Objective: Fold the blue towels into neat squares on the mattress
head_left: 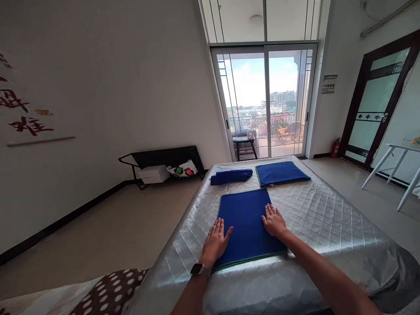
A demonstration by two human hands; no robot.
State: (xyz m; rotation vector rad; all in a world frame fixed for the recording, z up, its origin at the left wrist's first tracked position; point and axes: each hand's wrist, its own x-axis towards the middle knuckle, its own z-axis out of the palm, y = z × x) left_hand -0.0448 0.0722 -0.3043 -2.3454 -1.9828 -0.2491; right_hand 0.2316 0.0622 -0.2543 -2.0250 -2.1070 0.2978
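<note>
A blue folded cloth with green edging lies flat on a silver quilted mattress. My left hand rests palm down on its left edge, fingers stretched out and thumb apart. On its right edge, my right hand lies flat with fingers extended. Neither hand grips anything. Beyond the cloth, a second blue folded cloth sits at the far right of the mattress. To its left is a smaller, narrow blue folded piece.
Past the mattress stands a glass sliding door. A black low rack holding a white box is by the left wall. White-legged table stands at right. Brown polka-dot fabric lies at lower left.
</note>
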